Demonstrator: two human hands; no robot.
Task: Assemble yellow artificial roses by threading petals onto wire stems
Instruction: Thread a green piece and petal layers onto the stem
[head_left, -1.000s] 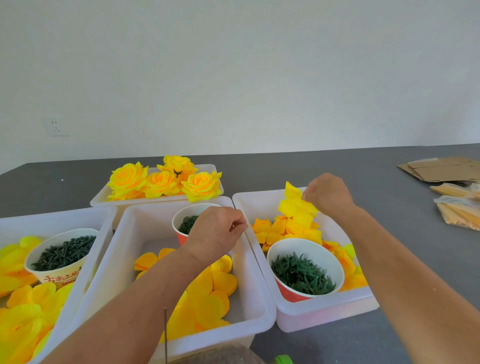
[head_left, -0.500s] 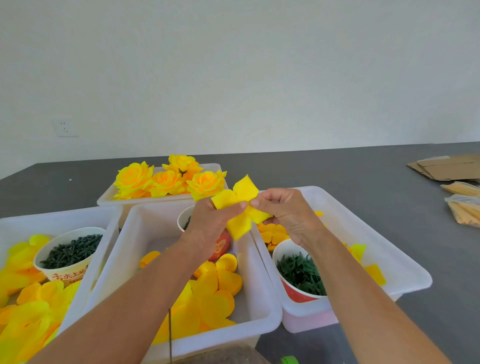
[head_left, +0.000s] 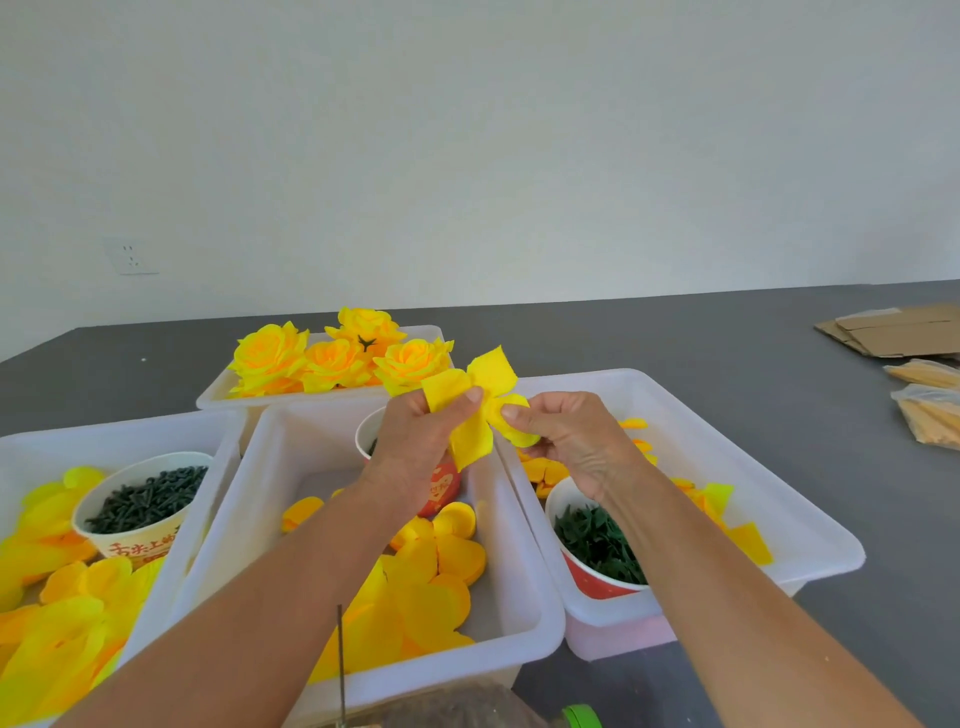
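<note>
A yellow four-lobed petal piece (head_left: 475, 410) is held up over the middle bin (head_left: 270, 499). My left hand (head_left: 415, 452) pinches its left lobe with thumb on top. My right hand (head_left: 566, 441) pinches its right lobe. Finished yellow roses (head_left: 332, 358) fill the far white tray (head_left: 218, 397). Loose yellow petals (head_left: 431, 582) lie in the middle bin. A thin wire stem (head_left: 341, 665) stands upright at the bottom edge, between my forearms.
The left bin (head_left: 31, 441) holds petals and a paper cup of dark green pieces (head_left: 145, 499). The right bin (head_left: 810, 530) holds orange petals and a red cup of green leaves (head_left: 597, 545). Another red cup (head_left: 441, 483) sits behind my left hand. Cardboard (head_left: 893, 332) and bagged items (head_left: 930, 410) lie far right.
My right hand lifted a petal piece out of the right bin and brought it to the centre. My left hand rose from the cup and took hold of the piece's other side.
</note>
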